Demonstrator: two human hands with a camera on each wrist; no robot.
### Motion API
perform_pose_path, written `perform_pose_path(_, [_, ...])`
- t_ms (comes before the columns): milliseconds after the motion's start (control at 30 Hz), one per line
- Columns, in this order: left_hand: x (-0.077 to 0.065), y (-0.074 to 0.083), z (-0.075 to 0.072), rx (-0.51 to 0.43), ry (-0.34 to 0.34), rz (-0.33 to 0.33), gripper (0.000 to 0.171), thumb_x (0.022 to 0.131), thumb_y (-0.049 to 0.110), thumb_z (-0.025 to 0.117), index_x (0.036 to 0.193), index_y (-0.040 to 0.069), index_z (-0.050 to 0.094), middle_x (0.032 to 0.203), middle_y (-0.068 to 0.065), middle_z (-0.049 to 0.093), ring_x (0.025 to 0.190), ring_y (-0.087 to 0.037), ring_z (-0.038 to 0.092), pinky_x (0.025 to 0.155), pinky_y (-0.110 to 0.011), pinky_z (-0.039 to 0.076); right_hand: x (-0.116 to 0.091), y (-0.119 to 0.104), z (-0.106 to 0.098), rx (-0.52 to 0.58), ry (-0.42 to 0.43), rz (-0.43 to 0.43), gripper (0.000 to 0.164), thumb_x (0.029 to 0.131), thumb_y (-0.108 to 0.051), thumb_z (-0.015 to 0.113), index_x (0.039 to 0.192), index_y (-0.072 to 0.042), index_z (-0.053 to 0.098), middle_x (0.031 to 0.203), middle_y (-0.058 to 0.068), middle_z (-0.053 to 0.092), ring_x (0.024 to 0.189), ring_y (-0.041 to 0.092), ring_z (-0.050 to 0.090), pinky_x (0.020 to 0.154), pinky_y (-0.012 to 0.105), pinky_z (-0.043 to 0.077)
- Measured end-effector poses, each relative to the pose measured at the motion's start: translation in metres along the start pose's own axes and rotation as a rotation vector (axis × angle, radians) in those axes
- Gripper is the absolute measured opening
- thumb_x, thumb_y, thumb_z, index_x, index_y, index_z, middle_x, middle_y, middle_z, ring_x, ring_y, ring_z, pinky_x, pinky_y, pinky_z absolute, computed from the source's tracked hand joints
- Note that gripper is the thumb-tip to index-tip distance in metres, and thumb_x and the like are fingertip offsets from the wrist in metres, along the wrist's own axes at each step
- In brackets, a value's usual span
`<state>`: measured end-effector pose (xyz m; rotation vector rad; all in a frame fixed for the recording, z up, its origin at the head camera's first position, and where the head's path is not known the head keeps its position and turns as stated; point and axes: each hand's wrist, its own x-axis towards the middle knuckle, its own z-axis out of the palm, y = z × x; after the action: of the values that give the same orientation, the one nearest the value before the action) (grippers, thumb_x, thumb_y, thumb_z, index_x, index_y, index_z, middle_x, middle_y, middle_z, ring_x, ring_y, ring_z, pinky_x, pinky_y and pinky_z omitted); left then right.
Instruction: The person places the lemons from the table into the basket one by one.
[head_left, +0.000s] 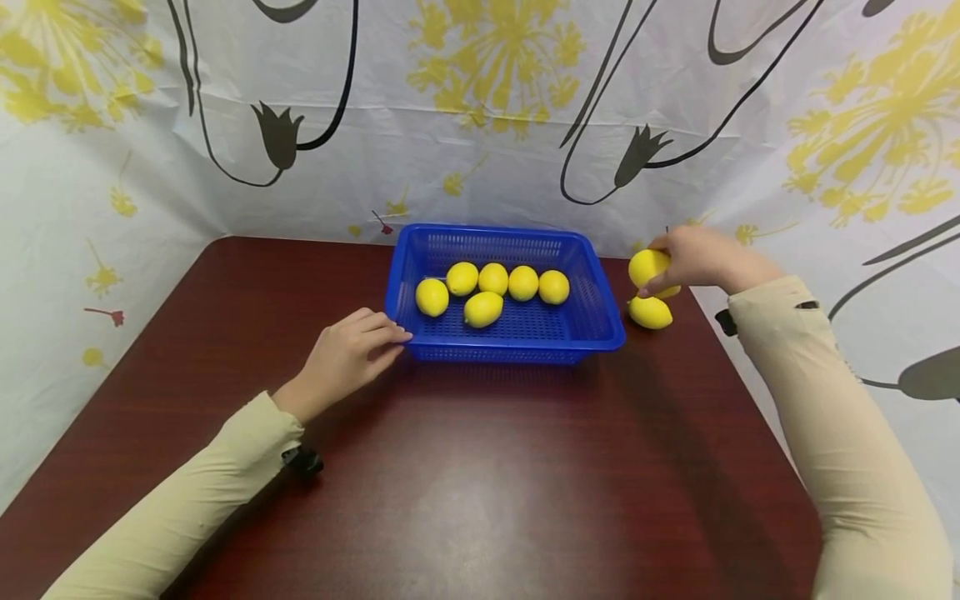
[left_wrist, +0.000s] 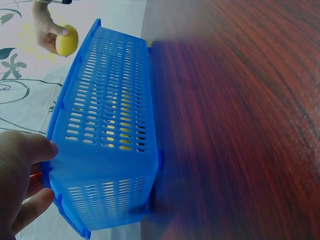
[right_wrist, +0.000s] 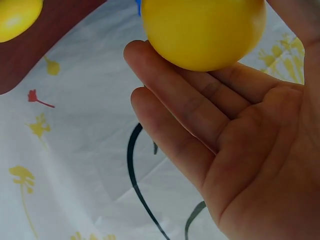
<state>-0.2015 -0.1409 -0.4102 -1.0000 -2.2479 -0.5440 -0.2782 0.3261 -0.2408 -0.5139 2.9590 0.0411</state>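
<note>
My left hand [head_left: 341, 354] pinches the front left corner of a blue plastic basket [head_left: 510, 343] by its rim, with the thumb on the outer wall in the left wrist view. Inside the basket lie several yellow lemons [head_left: 483, 309], most of them toward its back. To the right of the basket, my right hand [head_left: 701, 257] holds another lemon [head_left: 647, 268] between thumb and fingers; in the right wrist view this lemon [right_wrist: 202, 30] sits at the fingertips. Just below it in the head view, one more lemon [head_left: 651, 313] rests on the table.
The dark red-brown table [head_left: 480, 467] reaches back to a white cloth [head_left: 480, 150] printed with yellow and dark flowers. This cloth also hangs along both sides. The basket stands near the table's back edge.
</note>
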Motion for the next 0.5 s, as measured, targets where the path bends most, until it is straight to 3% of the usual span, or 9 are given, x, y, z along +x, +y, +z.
perform_pose_path(500, [-0.002,-0.003,0.004,-0.009,0.004,-0.006,0.023,0.079,0.011,0.081,0.102,0.014,0.077,0.098,0.001,0.073,0.086,-0.016,0.061,0.070,-0.033,0.058,0.008,-0.023,-0.026,0.013,0.013,-0.025,0.071,0.071,-0.048,0.085,0.123,-0.005,0.067,0.098,0.011,0.071,0.087,0.026,0.056,0.071,0.033,0.040])
